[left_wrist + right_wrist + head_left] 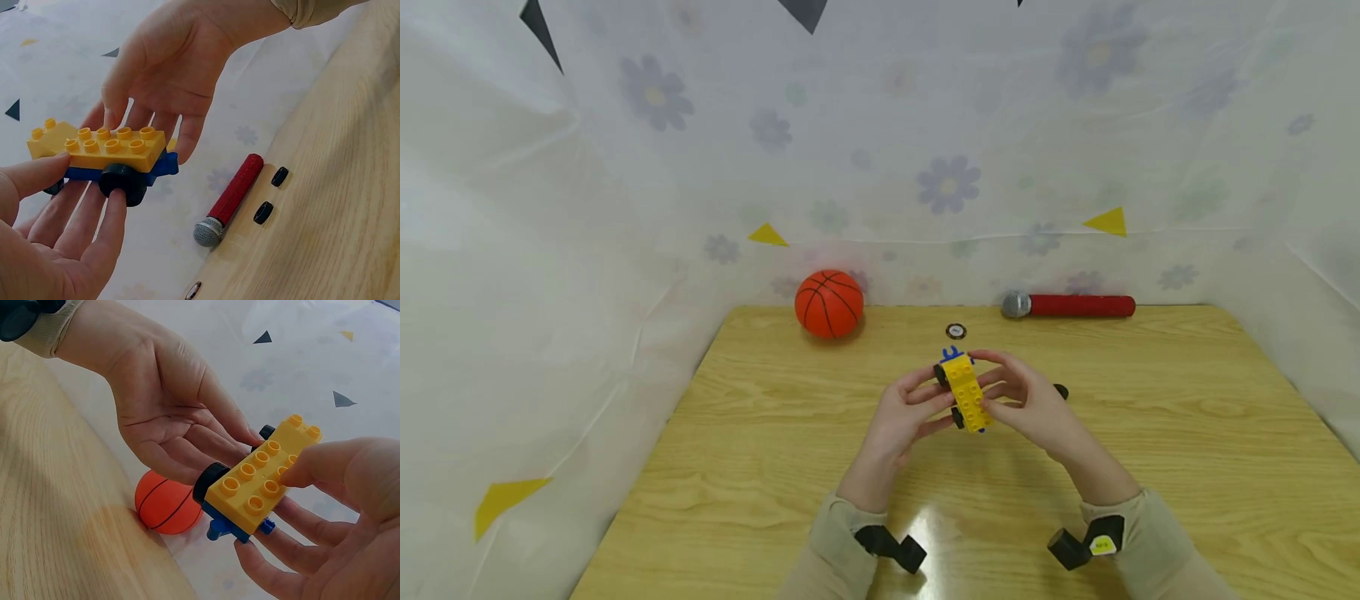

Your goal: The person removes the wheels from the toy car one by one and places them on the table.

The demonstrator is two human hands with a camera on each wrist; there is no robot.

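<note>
With both our left hand [901, 417] and right hand [1030, 404] lightly pinching the yellow brick car [964, 392] above the table [1150, 433], a loose wheel could pop off.

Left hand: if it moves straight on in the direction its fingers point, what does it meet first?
Probably the right hand, right behind the toy car that the left hand holds. The fingers point across toward it, though depth is unclear.
</note>
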